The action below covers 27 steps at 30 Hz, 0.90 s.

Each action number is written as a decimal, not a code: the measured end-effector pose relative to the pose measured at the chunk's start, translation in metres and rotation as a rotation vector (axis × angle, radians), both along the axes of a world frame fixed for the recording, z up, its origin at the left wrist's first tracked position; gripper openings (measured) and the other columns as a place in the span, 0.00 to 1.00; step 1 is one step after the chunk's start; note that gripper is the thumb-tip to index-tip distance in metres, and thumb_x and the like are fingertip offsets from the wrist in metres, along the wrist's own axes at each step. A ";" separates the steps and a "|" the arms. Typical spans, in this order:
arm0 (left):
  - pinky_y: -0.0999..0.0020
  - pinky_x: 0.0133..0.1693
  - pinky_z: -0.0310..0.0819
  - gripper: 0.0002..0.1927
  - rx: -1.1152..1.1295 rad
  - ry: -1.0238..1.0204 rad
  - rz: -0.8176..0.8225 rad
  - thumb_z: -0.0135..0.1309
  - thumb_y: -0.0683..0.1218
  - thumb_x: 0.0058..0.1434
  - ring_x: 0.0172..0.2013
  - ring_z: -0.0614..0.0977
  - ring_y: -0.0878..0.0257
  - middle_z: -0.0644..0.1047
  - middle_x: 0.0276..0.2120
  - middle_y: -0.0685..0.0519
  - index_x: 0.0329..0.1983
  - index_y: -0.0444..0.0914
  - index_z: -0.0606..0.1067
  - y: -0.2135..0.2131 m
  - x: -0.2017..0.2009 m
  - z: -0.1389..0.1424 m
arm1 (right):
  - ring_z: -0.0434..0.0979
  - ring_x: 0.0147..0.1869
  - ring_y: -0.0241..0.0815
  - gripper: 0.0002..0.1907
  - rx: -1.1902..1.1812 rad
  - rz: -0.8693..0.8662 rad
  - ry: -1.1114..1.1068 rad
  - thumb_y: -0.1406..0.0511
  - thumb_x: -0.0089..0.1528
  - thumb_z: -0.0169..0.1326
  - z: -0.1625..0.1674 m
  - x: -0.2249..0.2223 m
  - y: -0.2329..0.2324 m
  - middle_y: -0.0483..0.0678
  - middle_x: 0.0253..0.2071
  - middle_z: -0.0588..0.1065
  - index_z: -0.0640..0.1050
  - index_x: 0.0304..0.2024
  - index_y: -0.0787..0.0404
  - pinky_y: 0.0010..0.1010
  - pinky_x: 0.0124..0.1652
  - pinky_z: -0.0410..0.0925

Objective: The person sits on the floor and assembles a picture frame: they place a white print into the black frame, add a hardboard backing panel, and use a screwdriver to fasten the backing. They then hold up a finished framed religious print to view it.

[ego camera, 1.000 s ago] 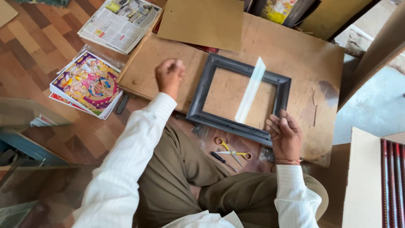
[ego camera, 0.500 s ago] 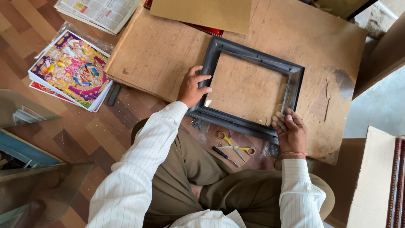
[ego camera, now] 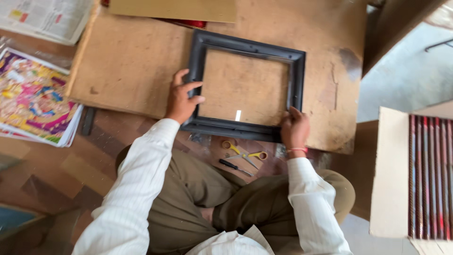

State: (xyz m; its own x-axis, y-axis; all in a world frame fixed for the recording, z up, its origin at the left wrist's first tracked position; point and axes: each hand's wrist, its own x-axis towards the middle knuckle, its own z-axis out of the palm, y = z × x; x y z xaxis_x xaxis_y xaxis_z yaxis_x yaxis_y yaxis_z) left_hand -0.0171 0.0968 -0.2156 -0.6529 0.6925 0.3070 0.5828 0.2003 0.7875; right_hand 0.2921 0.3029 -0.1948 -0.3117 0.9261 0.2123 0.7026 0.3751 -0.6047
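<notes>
One black frame (ego camera: 245, 85) on board (ego camera: 118, 61), two hands' grips clamped on it: left hand (ego camera: 181, 97), right hand (ego camera: 295, 130).

A black picture frame (ego camera: 245, 89) lies on a brown board (ego camera: 132, 61), beside yellow-handled scissors (ego camera: 244, 153) and bright multicoloured prints (ego camera: 33, 97).

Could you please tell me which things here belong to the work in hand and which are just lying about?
In hand:
- dark picture frame, gripped by the left hand and right hand
- brown board under it

Lying about:
- yellow-handled scissors
- small screwdriver
- colourful prints
- newspaper
- box of striped mouldings
</notes>
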 end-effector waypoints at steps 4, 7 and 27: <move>0.54 0.62 0.68 0.26 -0.022 0.016 -0.015 0.74 0.40 0.45 0.63 0.70 0.45 0.65 0.66 0.45 0.50 0.41 0.83 -0.007 0.002 0.001 | 0.76 0.45 0.63 0.21 0.208 0.069 -0.197 0.66 0.59 0.60 -0.003 0.003 -0.011 0.63 0.43 0.75 0.81 0.55 0.64 0.48 0.45 0.70; 0.57 0.60 0.70 0.25 -0.044 -0.076 -0.012 0.72 0.40 0.47 0.62 0.72 0.47 0.64 0.68 0.46 0.50 0.41 0.82 -0.010 0.003 0.003 | 0.75 0.45 0.64 0.25 0.203 0.056 -0.148 0.64 0.56 0.64 0.006 0.007 -0.017 0.64 0.45 0.74 0.79 0.55 0.66 0.49 0.45 0.69; 0.55 0.65 0.67 0.21 -0.041 -0.009 -0.056 0.72 0.40 0.49 0.69 0.65 0.43 0.59 0.72 0.43 0.48 0.38 0.83 -0.020 0.008 -0.006 | 0.79 0.47 0.59 0.34 0.086 0.239 -0.108 0.67 0.47 0.73 0.026 0.024 -0.046 0.59 0.47 0.78 0.79 0.57 0.66 0.43 0.47 0.72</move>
